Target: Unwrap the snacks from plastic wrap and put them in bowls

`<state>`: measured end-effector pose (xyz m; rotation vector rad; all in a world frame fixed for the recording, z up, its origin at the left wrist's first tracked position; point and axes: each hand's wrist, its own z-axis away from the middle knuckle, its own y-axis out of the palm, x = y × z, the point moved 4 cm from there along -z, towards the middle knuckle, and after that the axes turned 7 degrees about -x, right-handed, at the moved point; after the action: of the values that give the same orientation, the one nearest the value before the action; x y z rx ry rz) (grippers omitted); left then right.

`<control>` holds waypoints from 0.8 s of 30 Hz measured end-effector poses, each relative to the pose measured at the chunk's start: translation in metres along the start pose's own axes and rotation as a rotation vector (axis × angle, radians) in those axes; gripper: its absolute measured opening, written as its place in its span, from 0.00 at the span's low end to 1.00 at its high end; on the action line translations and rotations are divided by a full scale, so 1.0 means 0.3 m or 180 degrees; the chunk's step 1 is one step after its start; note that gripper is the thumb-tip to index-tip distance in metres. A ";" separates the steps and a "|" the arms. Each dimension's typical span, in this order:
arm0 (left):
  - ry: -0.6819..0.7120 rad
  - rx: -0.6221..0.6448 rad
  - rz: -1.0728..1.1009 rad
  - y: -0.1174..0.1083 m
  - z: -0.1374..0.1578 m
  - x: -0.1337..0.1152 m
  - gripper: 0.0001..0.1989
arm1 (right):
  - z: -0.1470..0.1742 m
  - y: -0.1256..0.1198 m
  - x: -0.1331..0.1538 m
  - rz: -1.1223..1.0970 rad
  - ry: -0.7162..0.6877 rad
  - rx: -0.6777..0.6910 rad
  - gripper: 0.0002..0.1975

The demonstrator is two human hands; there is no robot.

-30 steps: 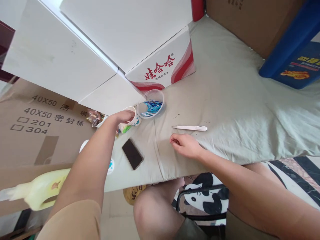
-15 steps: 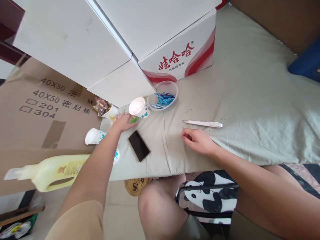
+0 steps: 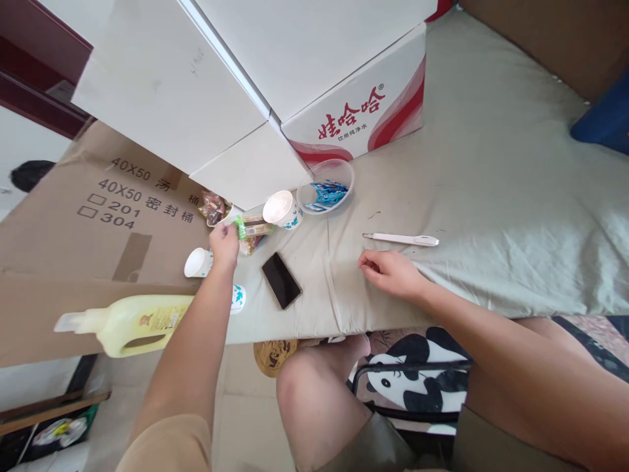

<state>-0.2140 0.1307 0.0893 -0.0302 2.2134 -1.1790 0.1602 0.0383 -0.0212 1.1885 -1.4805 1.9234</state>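
My left hand (image 3: 225, 244) is closed on the green end of a snack packet (image 3: 255, 226), with the clear, brown-striped part sticking out to the right. Another wrapped snack (image 3: 251, 244) lies just under it on the cloth. Close by are a paper cup holding several wrapped snacks (image 3: 213, 208) and a white paper cup with a blue-green print (image 3: 284, 208). My right hand (image 3: 393, 272) rests on the cloth with its fingers curled in and nothing visible in them. A slim white pen-like tool (image 3: 403, 239) lies just beyond it.
A clear plastic bowl (image 3: 339, 202) holds blue packets. A black phone (image 3: 281, 280) lies between my hands. Two more paper cups, one tipped (image 3: 196, 262) and one behind my forearm (image 3: 238, 299), stand near a yellow bottle (image 3: 147, 314). White cartons (image 3: 354, 124) border the back.
My left hand has lifted the snack packet off the cloth and drawn it slightly left. The camera view has shifted a little. The right hand stays in place.
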 end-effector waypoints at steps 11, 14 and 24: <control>-0.0164 -0.0329 0.2962 -0.021 0.491 -0.145 0.18 | 0.003 0.002 -0.001 -0.0123 0.0157 -0.0191 0.12; -0.0176 0.0674 0.2990 0.143 0.654 -0.179 0.19 | -0.003 0.006 -0.026 -0.1069 0.0417 -0.0325 0.16; 0.0782 0.1368 0.2768 0.274 0.729 -0.249 0.06 | -0.018 -0.038 -0.122 -0.2886 0.0856 -0.0680 0.26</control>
<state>-0.0161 0.0398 -0.0236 1.1747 1.7639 -1.1227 0.1866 0.0528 -0.0455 1.1565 -0.7606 1.2018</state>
